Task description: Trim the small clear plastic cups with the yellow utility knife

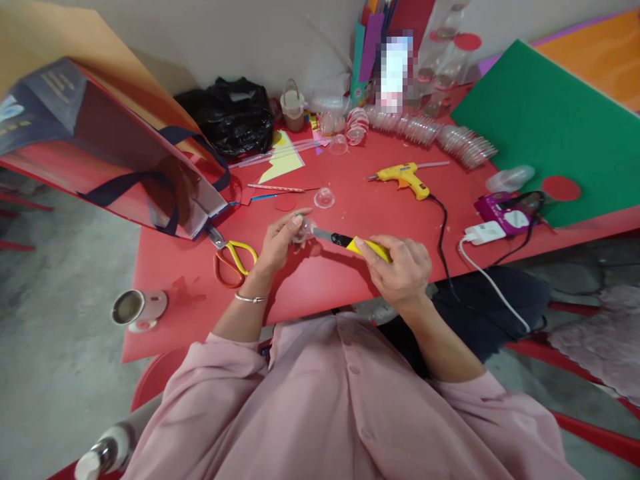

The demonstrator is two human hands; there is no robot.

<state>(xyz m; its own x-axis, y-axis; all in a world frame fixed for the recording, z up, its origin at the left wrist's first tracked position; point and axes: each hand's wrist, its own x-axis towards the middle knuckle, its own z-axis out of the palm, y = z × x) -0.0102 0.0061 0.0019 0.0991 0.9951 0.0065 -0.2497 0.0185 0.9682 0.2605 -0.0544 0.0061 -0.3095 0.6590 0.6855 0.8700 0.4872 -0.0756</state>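
Observation:
My left hand [284,241] pinches a small clear plastic dome lid [306,229] above the red table. In my right hand [401,267] is a yellow box cutter [357,245], its blade extended to the left. The blade's tip meets the lid, though I cannot tell whether it has gone through the plastic. Just beyond my hands, another clear dome lid [325,197] rests on the table. To the left lie scissors [235,261] with one yellow and one red handle loop.
A yellow hot glue gun [404,179] lies right of centre, its black cord trailing off the edge. Stacked clear lids [415,127] line the back. At left stand a large paper bag [125,147] and a cup [140,307]. A green board [555,133] leans at right.

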